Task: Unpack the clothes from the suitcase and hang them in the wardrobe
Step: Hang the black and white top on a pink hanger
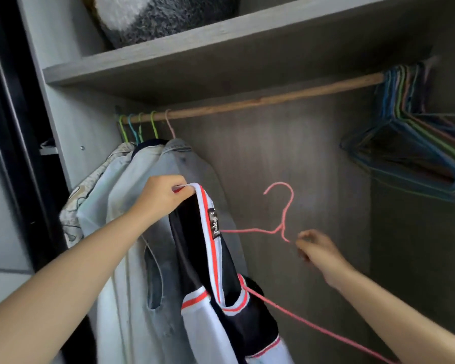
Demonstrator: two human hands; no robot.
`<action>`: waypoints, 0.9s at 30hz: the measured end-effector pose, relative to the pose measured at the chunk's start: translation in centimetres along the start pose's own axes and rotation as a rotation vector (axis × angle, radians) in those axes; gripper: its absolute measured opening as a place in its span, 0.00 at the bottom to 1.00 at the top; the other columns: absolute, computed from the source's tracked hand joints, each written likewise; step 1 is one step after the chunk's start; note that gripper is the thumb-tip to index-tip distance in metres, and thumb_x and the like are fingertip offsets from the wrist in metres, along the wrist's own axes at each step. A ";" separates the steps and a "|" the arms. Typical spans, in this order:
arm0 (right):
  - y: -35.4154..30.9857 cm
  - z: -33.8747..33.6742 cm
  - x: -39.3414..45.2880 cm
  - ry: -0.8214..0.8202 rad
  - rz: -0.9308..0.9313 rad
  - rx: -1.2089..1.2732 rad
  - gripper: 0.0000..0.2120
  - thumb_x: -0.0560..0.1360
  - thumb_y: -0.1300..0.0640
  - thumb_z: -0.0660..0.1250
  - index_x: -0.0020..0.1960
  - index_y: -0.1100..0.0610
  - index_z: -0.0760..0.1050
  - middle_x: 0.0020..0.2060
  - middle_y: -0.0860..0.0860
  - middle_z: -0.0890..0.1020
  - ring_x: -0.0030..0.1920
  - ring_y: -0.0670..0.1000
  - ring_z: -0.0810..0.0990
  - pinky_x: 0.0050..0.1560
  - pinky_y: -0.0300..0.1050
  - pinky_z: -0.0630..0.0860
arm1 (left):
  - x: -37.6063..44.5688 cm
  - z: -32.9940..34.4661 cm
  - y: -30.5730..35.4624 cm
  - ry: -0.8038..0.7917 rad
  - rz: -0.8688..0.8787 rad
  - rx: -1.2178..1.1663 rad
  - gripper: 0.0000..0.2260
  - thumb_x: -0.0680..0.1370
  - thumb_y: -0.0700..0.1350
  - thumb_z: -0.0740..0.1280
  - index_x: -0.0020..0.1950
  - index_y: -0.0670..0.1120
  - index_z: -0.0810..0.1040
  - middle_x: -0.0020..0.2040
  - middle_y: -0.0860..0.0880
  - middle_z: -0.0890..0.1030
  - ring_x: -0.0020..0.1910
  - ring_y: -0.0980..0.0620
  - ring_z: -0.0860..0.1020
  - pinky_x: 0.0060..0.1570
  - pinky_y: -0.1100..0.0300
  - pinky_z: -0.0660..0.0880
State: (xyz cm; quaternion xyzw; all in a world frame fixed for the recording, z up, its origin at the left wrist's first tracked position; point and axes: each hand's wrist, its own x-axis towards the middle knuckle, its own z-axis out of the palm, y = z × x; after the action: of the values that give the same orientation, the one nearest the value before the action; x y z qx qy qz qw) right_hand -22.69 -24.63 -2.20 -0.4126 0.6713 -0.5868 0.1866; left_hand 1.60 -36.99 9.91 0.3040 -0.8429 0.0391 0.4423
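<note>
Grey wardrobe (260, 153), wooden rail (247, 102). Left hand (163, 198) pinched shirt (221, 298) collar; right hand (318, 249) gripped pink hanger (281, 229), hook upward, between both hands.

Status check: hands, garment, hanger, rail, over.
Left hand grips the black-and-white red-trimmed jersey collar. Right hand pinches the pink wire hanger, one arm inside the jersey. Wooden rail bare mid-span.

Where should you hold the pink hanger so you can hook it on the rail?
Probably at the twisted neck of the pink hanger, just under its hook, coming from the right, where the right hand already pinches it. That leaves the hook free to go over the rail; the left arm is buried in the shirt.
</note>
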 end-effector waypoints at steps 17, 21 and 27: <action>-5.2 3.3 -0.3 -0.065 -0.232 0.061 0.22 0.77 0.51 0.61 0.27 0.57 0.63 0.19 0.50 0.63 0.21 0.46 0.61 0.26 0.39 0.59 | -5.9 -7.0 -4.2 -0.132 -0.158 0.260 0.22 0.77 0.42 0.64 0.26 0.46 0.58 0.24 0.49 0.60 0.25 0.57 0.67 0.31 0.64 0.62; -7.1 4.3 -0.3 -0.109 -0.240 0.125 0.24 0.80 0.53 0.55 0.27 0.59 0.69 0.11 0.49 0.65 0.13 0.42 0.63 0.16 0.29 0.57 | -6.8 -8.3 -4.0 -0.191 -0.030 0.314 0.19 0.68 0.61 0.56 0.25 0.51 0.56 0.23 0.54 0.62 0.28 0.51 0.60 0.33 0.62 0.55; -10.1 2.5 1.3 -0.225 -0.343 0.034 0.26 0.80 0.49 0.53 0.26 0.59 0.68 0.11 0.49 0.66 0.12 0.42 0.61 0.15 0.29 0.58 | -6.9 -10.5 -5.2 -0.318 -0.012 0.661 0.30 0.65 0.67 0.50 0.30 0.40 0.72 0.27 0.53 0.62 0.36 0.44 0.74 0.36 0.59 0.62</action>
State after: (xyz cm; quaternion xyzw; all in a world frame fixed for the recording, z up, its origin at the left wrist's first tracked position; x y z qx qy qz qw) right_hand -18.25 -26.90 7.01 -0.5803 0.5561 -0.5717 0.1647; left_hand 14.89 -34.43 9.91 0.4378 -0.8411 0.2591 0.1837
